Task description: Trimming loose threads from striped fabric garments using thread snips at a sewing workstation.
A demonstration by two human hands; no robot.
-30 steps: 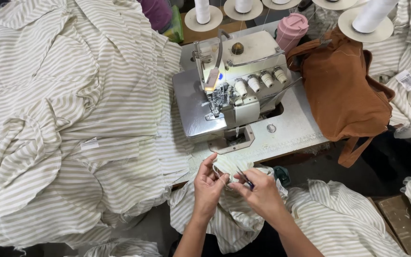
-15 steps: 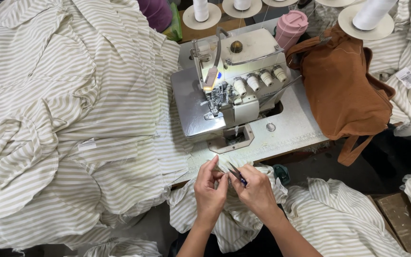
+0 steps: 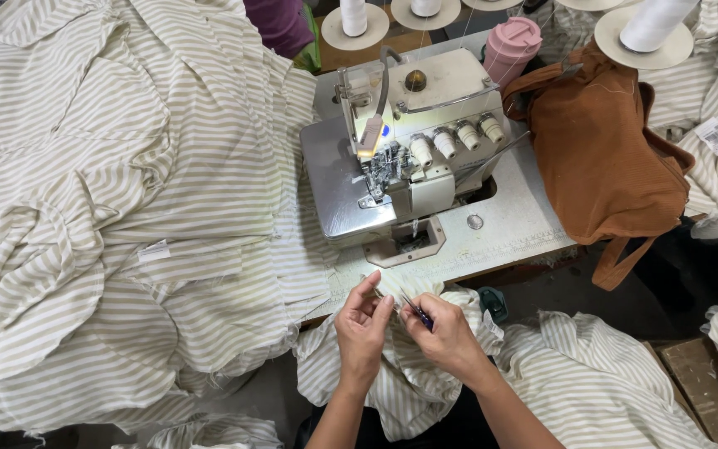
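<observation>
My left hand (image 3: 362, 331) pinches an edge of the beige-and-white striped fabric (image 3: 425, 391) that lies over my lap, just in front of the sewing table. My right hand (image 3: 446, 337) holds small thread snips (image 3: 416, 311) with a dark handle, their tips pointing toward my left fingers. Both hands meet close together below the grey overlock sewing machine (image 3: 409, 158). Whether the blades touch the cloth cannot be made out.
A large heap of the same striped fabric (image 3: 110, 216) covers the table to the left. A brown bag (image 3: 608, 158) sits right of the machine, a pink cup (image 3: 510, 46) behind it, and white thread cones (image 3: 654, 21) along the back. More striped cloth (image 3: 617, 391) lies lower right.
My hands stayed at the same spot. The snips in my right hand shifted slightly toward the left fingers, and my left fingers adjusted their pinch on the fabric edge.
</observation>
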